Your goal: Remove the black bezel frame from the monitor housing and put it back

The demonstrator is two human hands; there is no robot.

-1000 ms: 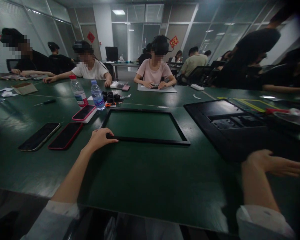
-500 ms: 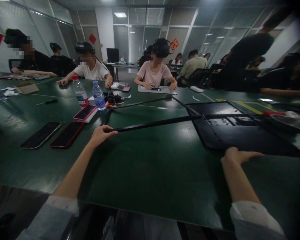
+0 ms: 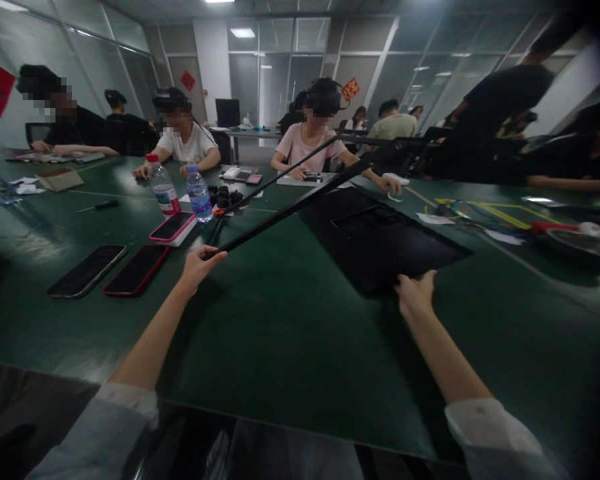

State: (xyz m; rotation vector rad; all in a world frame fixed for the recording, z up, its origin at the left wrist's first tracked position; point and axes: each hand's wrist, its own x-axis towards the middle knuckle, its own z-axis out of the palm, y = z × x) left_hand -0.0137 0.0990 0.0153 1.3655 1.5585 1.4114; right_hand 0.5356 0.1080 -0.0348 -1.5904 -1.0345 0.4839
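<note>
My left hand (image 3: 200, 267) pinches the near left corner of a thin black rectangular bezel (image 3: 290, 203) between thumb and fingers. The bezel slants upward to the right, its far right end raised above the table. Lower right, my right hand (image 3: 417, 293) grips the near edge of a wide, flat black panel (image 3: 380, 240) that looks like a monitor's back cover, with a recess in its face. The panel is partly beneath the raised bezel. Some of the right fingers are hidden under its edge.
On the green table (image 3: 280, 360) to the left are two dark phones (image 3: 87, 270), a pink-edged phone (image 3: 173, 227) and two bottles (image 3: 199, 193). Wires (image 3: 455, 210) and a bowl (image 3: 585, 243) lie to the right. A person in pink (image 3: 313, 140) sits opposite, one arm reaching forward.
The panel has moved left and turned with my right hand, now closer to the middle. The bezel's right end has risen, while my left hand stays almost in place.
</note>
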